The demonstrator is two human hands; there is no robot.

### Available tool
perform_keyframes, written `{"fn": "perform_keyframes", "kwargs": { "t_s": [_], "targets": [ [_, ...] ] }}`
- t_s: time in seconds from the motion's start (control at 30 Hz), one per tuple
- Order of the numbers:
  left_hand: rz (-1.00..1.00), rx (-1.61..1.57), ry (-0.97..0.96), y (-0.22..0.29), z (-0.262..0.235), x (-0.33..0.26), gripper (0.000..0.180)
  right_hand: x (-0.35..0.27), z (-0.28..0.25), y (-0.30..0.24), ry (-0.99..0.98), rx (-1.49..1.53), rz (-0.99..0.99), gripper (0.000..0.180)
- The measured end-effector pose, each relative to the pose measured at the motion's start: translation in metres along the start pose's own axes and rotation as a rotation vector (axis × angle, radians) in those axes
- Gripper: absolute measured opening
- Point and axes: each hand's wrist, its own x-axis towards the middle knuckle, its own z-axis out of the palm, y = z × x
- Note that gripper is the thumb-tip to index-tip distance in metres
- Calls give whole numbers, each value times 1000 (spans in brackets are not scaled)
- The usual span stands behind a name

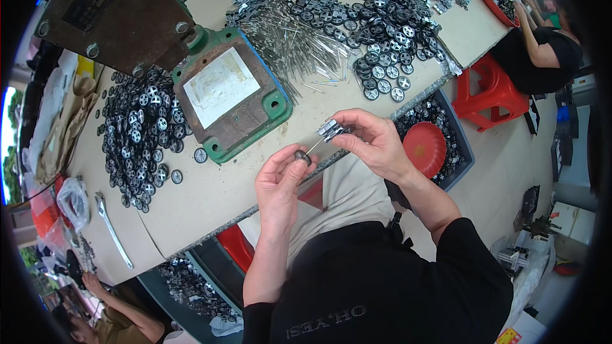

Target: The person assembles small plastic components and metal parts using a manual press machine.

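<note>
Pinching small black wheel (302, 155), left hand (278, 181); right hand (373, 140) grasping metal axle piece (330, 131), pin slanting down-left toward wheel.

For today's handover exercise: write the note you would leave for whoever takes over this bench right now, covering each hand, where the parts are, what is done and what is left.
Left hand: pinches one small black wheel at the fingertips.
Right hand: holds a small metal block with a thin pin pointing at the wheel; pin and wheel are close, not clearly joined.
Parts: loose wheels left of the green press base; pins and more wheels at the table's far side.
Done: cannot tell how many are finished.
Left: both piles remain large.
</note>
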Motion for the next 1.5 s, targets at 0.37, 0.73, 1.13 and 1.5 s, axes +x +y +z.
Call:
{"fn": "perform_keyframes", "kwargs": {
  "t_s": [0.37,0.73,1.13,1.5],
  "targets": [
    [122,97,61,-2,6,-3,27,1,-1,-4,41,272,157,26],
    [102,113,42,-3,8,-5,27,1,-2,-1,47,245,168,26],
    [109,120,65,-6,9,-6,27,-3,-1,1,41,239,126,27],
    [62,16,93,-10,15,-5,28,-11,-2,4,99,111,-45,28]
  ]
}}
